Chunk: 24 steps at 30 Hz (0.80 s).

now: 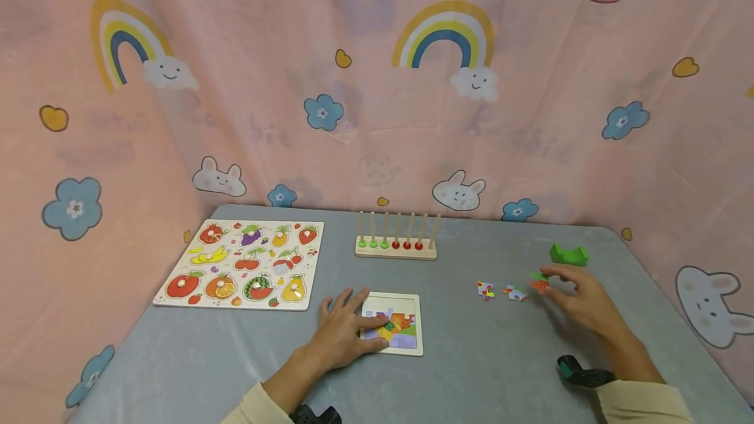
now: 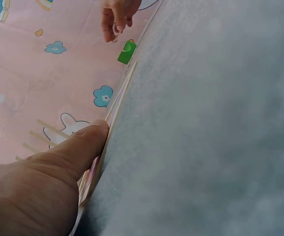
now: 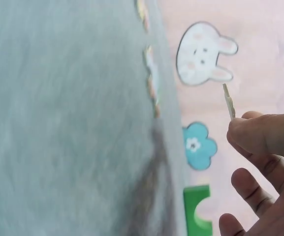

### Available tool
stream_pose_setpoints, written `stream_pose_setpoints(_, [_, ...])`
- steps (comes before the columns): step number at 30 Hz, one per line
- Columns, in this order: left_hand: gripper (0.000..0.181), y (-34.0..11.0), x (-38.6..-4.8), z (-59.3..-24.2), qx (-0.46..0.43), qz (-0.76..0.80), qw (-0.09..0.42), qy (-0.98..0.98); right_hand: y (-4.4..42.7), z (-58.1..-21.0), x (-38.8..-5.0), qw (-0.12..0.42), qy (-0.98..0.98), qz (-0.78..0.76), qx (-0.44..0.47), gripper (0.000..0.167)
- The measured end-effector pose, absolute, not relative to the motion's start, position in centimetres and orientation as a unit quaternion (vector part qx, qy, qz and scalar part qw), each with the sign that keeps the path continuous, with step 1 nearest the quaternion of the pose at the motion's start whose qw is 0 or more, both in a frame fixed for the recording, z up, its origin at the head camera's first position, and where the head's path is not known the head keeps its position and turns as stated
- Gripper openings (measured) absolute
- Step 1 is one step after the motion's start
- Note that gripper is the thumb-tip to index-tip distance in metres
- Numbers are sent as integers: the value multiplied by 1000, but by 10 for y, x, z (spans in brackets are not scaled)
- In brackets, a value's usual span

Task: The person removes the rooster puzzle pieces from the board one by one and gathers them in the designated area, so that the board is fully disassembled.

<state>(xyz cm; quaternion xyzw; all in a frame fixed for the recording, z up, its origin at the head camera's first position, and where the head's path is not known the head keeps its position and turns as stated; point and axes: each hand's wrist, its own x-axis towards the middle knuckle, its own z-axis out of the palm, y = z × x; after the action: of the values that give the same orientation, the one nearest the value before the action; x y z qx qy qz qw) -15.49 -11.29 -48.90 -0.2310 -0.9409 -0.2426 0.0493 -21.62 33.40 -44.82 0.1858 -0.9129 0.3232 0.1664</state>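
My left hand [image 1: 344, 335] rests with spread fingers on the left part of a small framed puzzle [image 1: 406, 340], partly covering its picture; in the left wrist view the thumb of this hand [image 2: 48, 172] lies on the frame's edge. My right hand [image 1: 589, 300] pinches an orange and green puzzle piece [image 1: 539, 284] between thumb and fingertips. The right wrist view shows that piece [image 3: 229, 102] edge-on, held off the table by the hand [image 3: 269, 157]. Two loose pieces [image 1: 485, 290] [image 1: 515, 293] lie on the table left of the right hand.
A fruit board [image 1: 238, 265] lies at the left. A wooden peg stand [image 1: 396, 251] with green and red beads stands at the back middle. Behind my right hand is a green block [image 1: 569, 254]. A patterned pink cloth [image 1: 377, 149] hangs behind the grey table [image 1: 459, 371].
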Motion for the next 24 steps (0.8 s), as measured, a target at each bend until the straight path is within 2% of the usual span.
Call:
stream_pose_setpoints(12, [47,-113,-154,-489,-234,-245,49,-940,356,-468,-219,122,-930,313,153,35])
stream_pose_setpoints(24, [46,-113,-154,-489,-233,-242,51,-941,359,-474,-216,115,-940,286,148,36])
